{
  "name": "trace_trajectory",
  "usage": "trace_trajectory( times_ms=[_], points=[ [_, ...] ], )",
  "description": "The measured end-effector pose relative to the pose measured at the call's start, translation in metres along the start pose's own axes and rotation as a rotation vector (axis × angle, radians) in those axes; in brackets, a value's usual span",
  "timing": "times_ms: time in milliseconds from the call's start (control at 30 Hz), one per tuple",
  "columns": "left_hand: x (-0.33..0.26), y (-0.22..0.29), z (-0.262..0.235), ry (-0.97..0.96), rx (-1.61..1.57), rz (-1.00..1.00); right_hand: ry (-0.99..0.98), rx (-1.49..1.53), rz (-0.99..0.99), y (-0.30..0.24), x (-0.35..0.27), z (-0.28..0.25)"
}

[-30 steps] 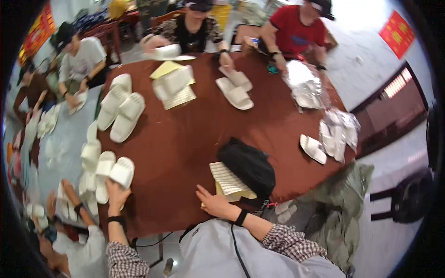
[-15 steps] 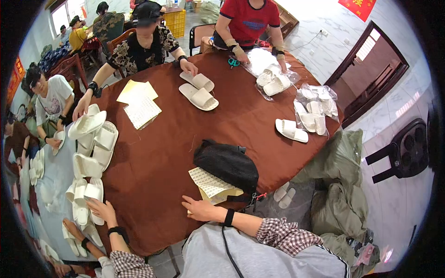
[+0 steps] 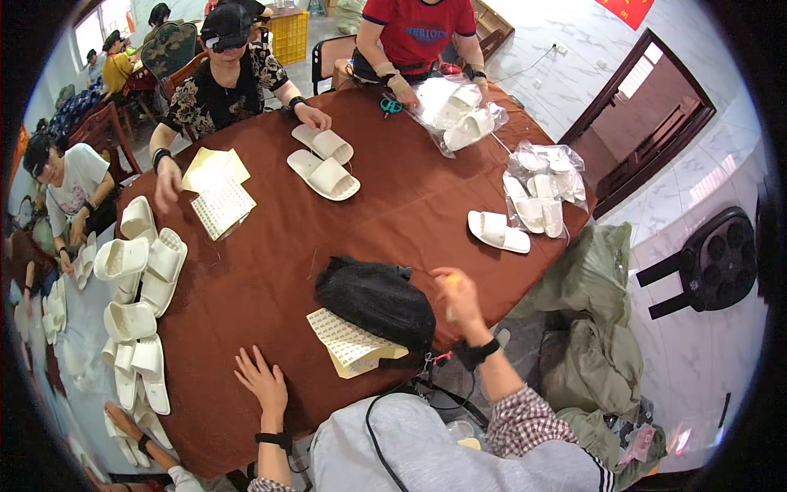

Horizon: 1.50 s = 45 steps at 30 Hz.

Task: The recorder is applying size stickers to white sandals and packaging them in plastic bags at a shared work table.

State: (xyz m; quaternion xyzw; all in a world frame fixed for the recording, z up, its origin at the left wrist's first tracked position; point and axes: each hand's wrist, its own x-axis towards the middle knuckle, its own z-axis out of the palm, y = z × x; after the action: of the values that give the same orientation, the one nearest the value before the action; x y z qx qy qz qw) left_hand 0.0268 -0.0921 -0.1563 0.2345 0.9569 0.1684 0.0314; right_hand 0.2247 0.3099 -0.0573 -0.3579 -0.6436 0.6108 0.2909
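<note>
Left hand [image 3: 262, 381] lies flat, fingers spread, bracing on the table [image 3: 393, 205]; right hand [image 3: 461, 299], raised, pinches a small yellow piece. Between them, a sticker sheet [image 3: 348, 344] juts from under a black bag [image 3: 377, 299], within reach. Beyond, one slipper [image 3: 498, 231].

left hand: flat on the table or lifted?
Flat. The left hand lies palm down, fingers spread on the brown table, beside the sticker sheet.
</note>
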Motion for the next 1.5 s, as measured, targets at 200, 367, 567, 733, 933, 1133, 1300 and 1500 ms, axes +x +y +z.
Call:
trace_trajectory(
  times_ms=[200,367,567,733,933,1133,1300,1500],
  points=[
    [-0.001,0.017,-0.007,-0.105,0.099,0.022,0.492,-0.587,0.054,0.075,0.135,-0.159],
    [-0.001,0.021,-0.010,-0.108,0.123,0.007,0.460,-0.392,0.169,0.080,0.165,-0.191],
    [0.000,0.020,-0.010,-0.133,0.142,0.014,0.464,-0.714,0.077,0.097,0.145,-0.161],
    [0.000,0.020,-0.008,-0.114,0.152,0.005,0.353,-0.466,0.097,0.091,0.081,-0.116],
    [0.000,0.021,-0.011,-0.144,0.150,0.010,-0.107,-0.184,0.379,0.041,0.022,-0.104],
    [0.001,0.024,-0.013,-0.169,0.145,-0.019,0.366,-0.637,0.178,0.046,0.083,-0.191],
    [0.002,0.024,-0.018,-0.203,0.165,-0.010,0.313,-1.180,0.092,0.093,0.146,-0.233],
    [0.002,0.027,-0.023,-0.222,0.138,-0.043,0.172,-1.403,0.321,0.105,0.209,-0.268]
  ],
)
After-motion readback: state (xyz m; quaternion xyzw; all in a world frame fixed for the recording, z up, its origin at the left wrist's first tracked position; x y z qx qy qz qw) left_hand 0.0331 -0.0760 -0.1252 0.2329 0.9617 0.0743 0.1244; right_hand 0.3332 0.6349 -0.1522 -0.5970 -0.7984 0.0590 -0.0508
